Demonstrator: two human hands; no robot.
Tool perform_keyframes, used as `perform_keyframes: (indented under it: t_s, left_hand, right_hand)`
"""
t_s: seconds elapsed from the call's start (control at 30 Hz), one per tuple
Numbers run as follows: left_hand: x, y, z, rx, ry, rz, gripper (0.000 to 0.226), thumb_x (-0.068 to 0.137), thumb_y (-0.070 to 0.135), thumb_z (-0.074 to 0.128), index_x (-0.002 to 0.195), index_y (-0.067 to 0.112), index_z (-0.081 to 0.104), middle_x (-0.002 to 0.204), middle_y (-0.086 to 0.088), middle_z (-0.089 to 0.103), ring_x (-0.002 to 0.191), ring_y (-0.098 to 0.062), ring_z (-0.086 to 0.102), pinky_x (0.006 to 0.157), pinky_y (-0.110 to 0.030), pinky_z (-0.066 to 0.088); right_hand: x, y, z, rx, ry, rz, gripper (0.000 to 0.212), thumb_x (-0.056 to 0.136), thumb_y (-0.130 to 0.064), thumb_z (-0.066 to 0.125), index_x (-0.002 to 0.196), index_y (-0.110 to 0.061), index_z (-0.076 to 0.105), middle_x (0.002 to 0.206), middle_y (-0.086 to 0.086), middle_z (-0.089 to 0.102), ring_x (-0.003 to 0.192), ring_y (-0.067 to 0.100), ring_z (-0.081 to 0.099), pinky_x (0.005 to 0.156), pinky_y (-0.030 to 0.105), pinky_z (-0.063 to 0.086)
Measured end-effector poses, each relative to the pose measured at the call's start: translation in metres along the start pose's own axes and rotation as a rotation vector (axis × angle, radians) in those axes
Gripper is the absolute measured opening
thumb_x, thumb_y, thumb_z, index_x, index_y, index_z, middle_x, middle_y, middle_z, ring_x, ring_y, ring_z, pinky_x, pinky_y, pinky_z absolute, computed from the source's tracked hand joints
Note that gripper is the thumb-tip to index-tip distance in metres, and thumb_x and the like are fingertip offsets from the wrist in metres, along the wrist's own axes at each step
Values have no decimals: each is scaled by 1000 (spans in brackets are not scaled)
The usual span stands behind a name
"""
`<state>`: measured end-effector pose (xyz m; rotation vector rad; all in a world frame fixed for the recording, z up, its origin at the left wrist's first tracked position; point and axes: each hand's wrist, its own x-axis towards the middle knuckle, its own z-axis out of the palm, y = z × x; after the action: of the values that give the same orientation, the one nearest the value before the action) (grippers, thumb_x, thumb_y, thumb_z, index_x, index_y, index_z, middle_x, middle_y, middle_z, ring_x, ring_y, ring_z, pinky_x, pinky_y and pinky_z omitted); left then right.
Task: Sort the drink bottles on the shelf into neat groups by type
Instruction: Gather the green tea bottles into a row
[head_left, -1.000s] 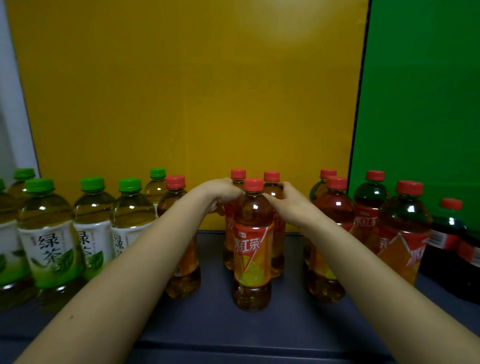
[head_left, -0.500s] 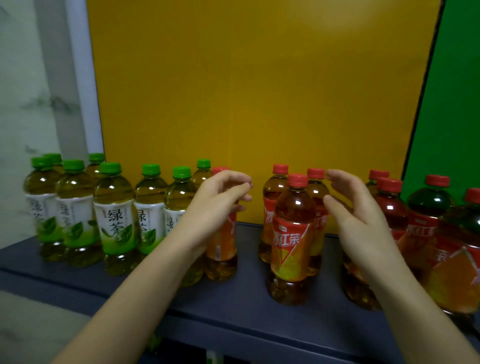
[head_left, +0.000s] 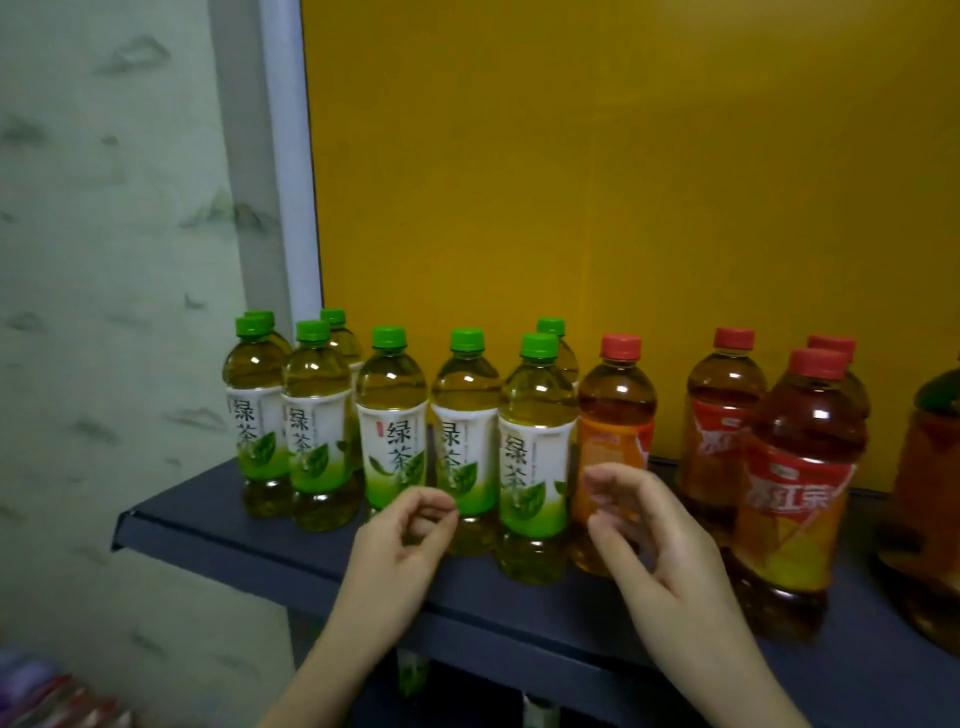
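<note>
Several green tea bottles (head_left: 392, 415) with green caps and white-green labels stand grouped on the left part of the dark shelf (head_left: 218, 525). To their right stand red-capped iced tea bottles (head_left: 802, 483) with orange-red labels; one of them (head_left: 615, 410) stands right beside the green group. My left hand (head_left: 402, 551) hovers in front of the green bottles, its fingers loosely curled and holding nothing. My right hand (head_left: 654, 540) hovers in front of that near red-capped bottle, fingers relaxed, empty.
A yellow back panel (head_left: 597, 182) rises behind the bottles. A pale patterned wall (head_left: 104, 260) and a white post (head_left: 288, 156) lie past the shelf's left end. Another dark bottle (head_left: 935, 499) is cut off at the right edge. Something stands below the shelf.
Both hands have let go of the red-capped bottles, drawn back and dropped lower. The view has swung left, bringing the green bottles toward the centre.
</note>
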<state>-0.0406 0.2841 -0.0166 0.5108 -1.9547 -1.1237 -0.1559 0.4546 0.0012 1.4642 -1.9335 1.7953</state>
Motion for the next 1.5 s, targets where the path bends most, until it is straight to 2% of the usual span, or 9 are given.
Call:
perform_keyframes:
  t_s: [0.1, 0.3, 0.53, 0.67, 0.9, 1.03, 1.13, 1.37, 1.5]
  left_hand:
    - [7, -20, -15, 18, -21, 41, 18, 85, 3, 62, 89, 21, 61, 92, -4, 67, 79, -9, 62, 66, -10, 48]
    - [26, -49, -25, -73, -256, 73, 47, 87, 6, 59, 129, 23, 47, 128, 9, 54, 108, 7, 56, 87, -7, 44]
    - [41, -67, -6, -25, -376, 106, 85, 88, 32, 58, 148, 27, -2, 152, 18, 7, 142, -3, 9, 118, -35, 19]
    - [60, -62, 4, -133, -423, 132, 83, 84, 31, 63, 147, 23, 11, 148, 11, 33, 135, -2, 32, 113, -35, 31]
    - [75, -56, 23, -82, -237, 130, 77, 80, 14, 69, 138, 10, 19, 138, -4, 40, 128, -14, 40, 107, -32, 37]
    - [88, -55, 32, 13, -134, 75, 83, 80, 12, 68, 142, 3, 13, 144, -15, 29, 136, -24, 29, 112, -38, 29]
    - [100, -53, 39, 68, -80, -1, 87, 80, 12, 68, 143, 0, 9, 148, -20, 22, 139, -29, 23, 114, -39, 24]
    - [121, -45, 49, 193, -33, -88, 92, 87, 17, 61, 144, -2, -9, 155, -18, 2, 144, -29, 5, 115, -31, 8]
    - [120, -46, 52, 357, 33, 79, 89, 90, 11, 54, 142, -2, -18, 155, -17, -14, 145, -30, -5, 115, -31, 2]
  right_hand:
    - [3, 8, 28, -53, 80, -1, 36, 87, -14, 59, 115, -35, 52, 115, -23, 55, 113, -6, 52, 94, 12, 42]
    - [6, 24, 72, -186, 226, 109, 61, 86, -15, 62, 138, -31, 35, 139, -14, 42, 128, 2, 41, 105, 33, 39]
    - [16, 24, 96, -319, 348, 168, 65, 85, -18, 62, 136, -34, 26, 122, -31, 42, 113, -12, 45, 92, 10, 38]
    - [22, 27, 98, -274, 350, 202, 60, 85, -14, 62, 124, -37, 22, 117, -33, 42, 102, -28, 43, 79, -4, 36]
    - [31, 32, 102, -359, 281, 210, 66, 86, -22, 62, 133, -32, 16, 121, -21, 45, 110, -18, 44, 84, -3, 34]
    - [37, 42, 108, -449, 297, 178, 71, 88, -28, 57, 145, -18, 15, 142, -3, 38, 130, 8, 37, 106, 23, 36]
    - [42, 46, 110, -501, 327, 176, 73, 89, -29, 56, 146, -15, 13, 144, 1, 37, 132, 14, 36, 106, 36, 38]
    - [49, 56, 97, -492, 327, 178, 71, 88, -28, 57, 145, -15, 17, 141, 1, 41, 128, 14, 41, 104, 36, 39]
    - [53, 62, 82, -479, 326, 191, 69, 88, -27, 59, 144, -15, 19, 139, 1, 43, 126, 12, 42, 103, 30, 39]
